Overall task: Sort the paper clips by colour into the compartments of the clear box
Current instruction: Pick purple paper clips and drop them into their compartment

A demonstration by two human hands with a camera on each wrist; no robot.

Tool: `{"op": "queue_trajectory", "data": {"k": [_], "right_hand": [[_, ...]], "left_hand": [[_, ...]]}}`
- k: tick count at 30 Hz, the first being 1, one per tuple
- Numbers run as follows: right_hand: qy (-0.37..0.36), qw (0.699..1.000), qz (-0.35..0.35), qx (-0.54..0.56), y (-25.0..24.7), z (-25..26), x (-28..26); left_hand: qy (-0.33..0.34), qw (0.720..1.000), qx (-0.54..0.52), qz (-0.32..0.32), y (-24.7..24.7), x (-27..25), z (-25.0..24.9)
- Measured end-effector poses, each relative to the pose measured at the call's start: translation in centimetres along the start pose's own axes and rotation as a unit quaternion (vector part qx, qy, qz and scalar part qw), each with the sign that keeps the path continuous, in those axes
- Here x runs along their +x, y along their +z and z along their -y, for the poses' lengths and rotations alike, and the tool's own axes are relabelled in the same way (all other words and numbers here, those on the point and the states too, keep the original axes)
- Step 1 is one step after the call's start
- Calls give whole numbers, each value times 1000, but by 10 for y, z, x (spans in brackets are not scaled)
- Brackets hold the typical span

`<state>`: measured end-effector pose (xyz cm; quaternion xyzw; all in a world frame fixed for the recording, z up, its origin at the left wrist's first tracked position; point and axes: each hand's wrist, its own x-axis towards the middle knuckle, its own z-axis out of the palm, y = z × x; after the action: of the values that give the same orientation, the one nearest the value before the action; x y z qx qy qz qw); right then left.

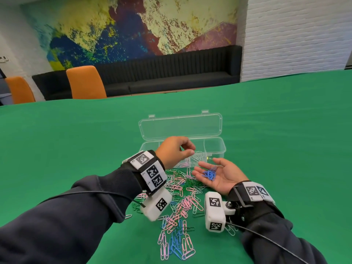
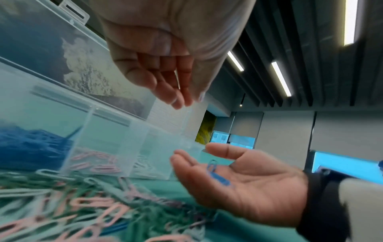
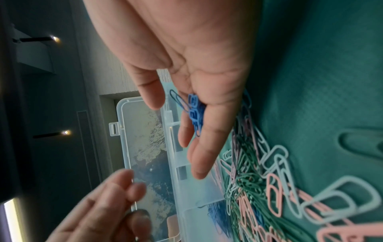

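From up top, my right hand [image 1: 219, 174] lies palm up, cupping blue clips [image 1: 209, 174] beside the clear box [image 1: 215, 147]. My left hand [image 1: 175, 149] hovers over the box, fingers loosely curled; can't tell if it's pinching anything. Left wrist cam: pink clips [image 2: 95, 163] sit in one compartment. Right wrist cam: mixed pile [image 3: 259, 180] against the box.

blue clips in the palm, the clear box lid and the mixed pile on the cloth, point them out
blue clips [image 1: 209, 174]: head view, middle of the bunch lying in the open right hand [image 1: 219, 175].
clear box lid [image 1: 181, 127]: head view, centre of the raised panel.
mixed pile [image 1: 181, 202]: head view, pink clips mid-heap.
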<state>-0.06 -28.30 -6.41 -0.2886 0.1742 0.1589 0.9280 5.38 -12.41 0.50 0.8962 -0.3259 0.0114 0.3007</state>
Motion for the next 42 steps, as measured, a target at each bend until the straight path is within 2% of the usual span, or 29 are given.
{"op": "queue_trajectory", "data": {"k": [2, 5, 9, 12, 16, 19, 22, 25, 35, 38, 42], "right_hand": [[-1, 1000, 0, 7, -2, 1, 1], [-6, 1000, -1, 9, -6, 3, 3], [-14, 1000, -2, 10, -8, 3, 5], [-20, 1000, -4, 6, -8, 5, 5], [-28, 1000, -7, 11, -8, 7, 2], [-30, 999, -7, 13, -8, 7, 2], [-33, 999, -10, 13, -6, 6, 1], [-36, 999, -8, 12, -4, 6, -1], [-36, 999, -12, 3, -5, 6, 2], [-26, 999, -19, -10, -5, 5, 2], [-10, 999, -32, -29, -1, 3, 1]], "left_hand": [[-12, 999, 45, 23, 0, -3, 9], [-26, 988, 115, 99, 3, -12, 22], [-4, 956, 202, 212, 9, -19, 29], [3, 933, 254, 255, 16, -19, 30], [-12, 916, 314, 251, 12, -15, 33], [-25, 922, 291, 253, 7, -15, 37], [-6, 928, 285, 239, 10, -16, 33], [1, 926, 279, 253, 19, -14, 28], [-45, 925, 247, 284, 22, -8, 26], [-29, 937, 238, 253, 14, -5, 18], [19, 974, 164, 153, 3, 5, -5]]}}
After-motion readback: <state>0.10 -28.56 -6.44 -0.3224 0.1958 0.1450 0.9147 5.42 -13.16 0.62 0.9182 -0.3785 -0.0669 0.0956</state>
